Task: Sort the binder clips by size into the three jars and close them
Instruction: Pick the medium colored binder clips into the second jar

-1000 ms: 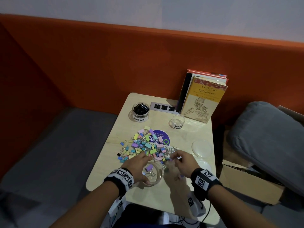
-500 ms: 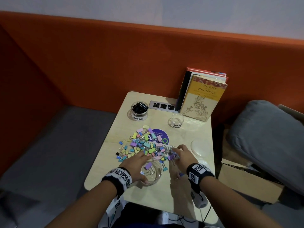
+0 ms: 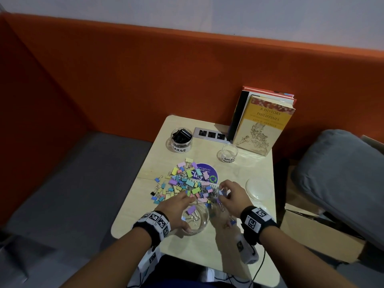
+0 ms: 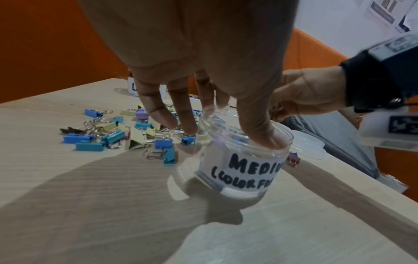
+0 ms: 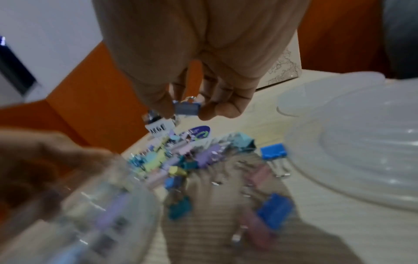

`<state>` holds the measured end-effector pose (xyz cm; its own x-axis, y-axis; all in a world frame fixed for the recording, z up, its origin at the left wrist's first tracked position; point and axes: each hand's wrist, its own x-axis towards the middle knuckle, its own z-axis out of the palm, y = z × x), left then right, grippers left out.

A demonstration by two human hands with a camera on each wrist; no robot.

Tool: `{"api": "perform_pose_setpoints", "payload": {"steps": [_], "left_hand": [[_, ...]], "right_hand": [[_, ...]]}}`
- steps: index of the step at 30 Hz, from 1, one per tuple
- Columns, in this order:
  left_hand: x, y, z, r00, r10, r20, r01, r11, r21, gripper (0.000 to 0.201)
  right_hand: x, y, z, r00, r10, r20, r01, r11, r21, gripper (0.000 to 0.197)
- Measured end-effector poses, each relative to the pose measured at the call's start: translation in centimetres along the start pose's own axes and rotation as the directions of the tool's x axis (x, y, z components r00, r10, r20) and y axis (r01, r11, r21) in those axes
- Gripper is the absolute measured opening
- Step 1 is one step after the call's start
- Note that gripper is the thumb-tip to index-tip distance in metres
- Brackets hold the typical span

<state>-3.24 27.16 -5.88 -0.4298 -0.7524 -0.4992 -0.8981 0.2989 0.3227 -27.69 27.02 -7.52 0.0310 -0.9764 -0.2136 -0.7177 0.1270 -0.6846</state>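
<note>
fingers (image 5: 162, 105) half-hiding blurred blue clip (image 5: 187, 108)

Left hand (image 3: 176, 206) curls over the medium jar (image 4: 239, 160) rim, thumb inside; right hand (image 3: 230, 196) pinches a blue clip (image 5: 187, 108) between thumb and fingertips.

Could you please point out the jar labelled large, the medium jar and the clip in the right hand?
Large jar (image 3: 181, 140), head view, side wall.
Medium jar (image 4: 244, 171), left wrist view, its label.
Blue clip (image 5: 187, 108), right wrist view, its body.

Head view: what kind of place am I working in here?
Probably an office or library lounge booth: an orange upholstered bench wraps a small wooden table with a built-in socket strip and books.
</note>
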Motion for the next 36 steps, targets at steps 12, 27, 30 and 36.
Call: {"api": "perform_pose_setpoints", "payload": {"steps": [12, 27, 30, 36], "left_hand": [[0.0, 0.0, 0.3, 0.999, 0.017, -0.032, -0.017, 1.000, -0.001, 0.101], [-0.3, -0.3, 2.5, 0.993, 0.066, -0.095, -0.075, 0.993, -0.092, 0.094], [-0.3, -1.4, 2.8, 0.995, 0.052, -0.085, -0.067, 0.982, -0.178, 0.092], [-0.3, -4.3, 1.3, 0.952, -0.156, -0.262, 0.197, 0.970, 0.141, 0.053]], "right_hand": [[-1.8, -2.7, 1.4, 0.920, -0.249, 0.303, 0.274, 0.961, -0.042, 0.044], [-3.3, -3.0, 4.4, 0.902, -0.128, 0.412, 0.223, 0.956, -0.190, 0.118], [-3.8, -3.1, 4.2, 0.906, -0.144, 0.397, 0.232, 0.955, -0.183, 0.109], [-3.8, -2.7, 4.3, 0.917, -0.082, 0.391, 0.168, 0.967, -0.191, 0.106]]}}
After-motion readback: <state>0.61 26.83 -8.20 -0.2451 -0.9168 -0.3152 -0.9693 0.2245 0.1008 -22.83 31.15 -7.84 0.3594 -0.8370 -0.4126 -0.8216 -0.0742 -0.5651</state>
